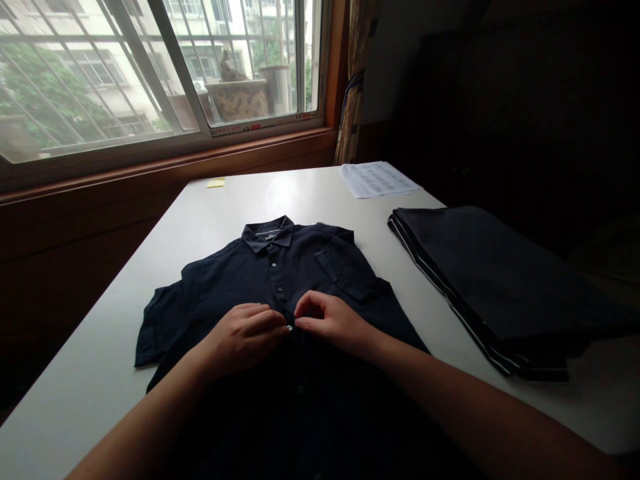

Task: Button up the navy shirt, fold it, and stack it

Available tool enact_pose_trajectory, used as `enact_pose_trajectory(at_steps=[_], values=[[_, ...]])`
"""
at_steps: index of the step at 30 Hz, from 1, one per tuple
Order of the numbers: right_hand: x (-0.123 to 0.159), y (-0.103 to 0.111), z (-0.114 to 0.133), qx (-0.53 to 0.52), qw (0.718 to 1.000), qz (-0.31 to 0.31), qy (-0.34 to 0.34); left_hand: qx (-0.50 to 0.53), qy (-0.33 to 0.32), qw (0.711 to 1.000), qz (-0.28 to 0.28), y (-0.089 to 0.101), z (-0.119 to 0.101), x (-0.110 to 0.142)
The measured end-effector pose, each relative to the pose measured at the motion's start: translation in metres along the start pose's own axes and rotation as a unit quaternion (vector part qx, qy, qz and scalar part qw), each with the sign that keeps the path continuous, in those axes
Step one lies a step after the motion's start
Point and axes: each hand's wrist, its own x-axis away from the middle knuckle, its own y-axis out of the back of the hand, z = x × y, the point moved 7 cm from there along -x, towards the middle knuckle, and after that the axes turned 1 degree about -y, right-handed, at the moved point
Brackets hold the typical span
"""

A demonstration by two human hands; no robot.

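A dark navy short-sleeved shirt (235, 280) lies face up on the white table (300, 193), collar toward the window. My left hand (245, 337) and my right hand (330, 321) meet at the shirt's front placket, about mid-chest. Both hands have their fingers pinched together on the placket edges around a small pale button (289, 327). Two more buttons show above it along the placket, and a chest pocket sits to the right of them.
A folded stack of dark garments with white piping (490, 280) lies at the right. Printed sheets of paper (377, 179) rest at the far right corner, a yellow sticky note (216, 183) near the far edge. A window with bars is beyond.
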Motion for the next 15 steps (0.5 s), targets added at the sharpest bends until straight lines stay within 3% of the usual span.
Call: enact_pose_trajectory(at_steps=[15], values=[[0.0002,0.0013,0.0053,0.018,1.0,-0.008,0.013,0.028,0.016,0.999,0.017,0.0033,0.0016,-0.0051]])
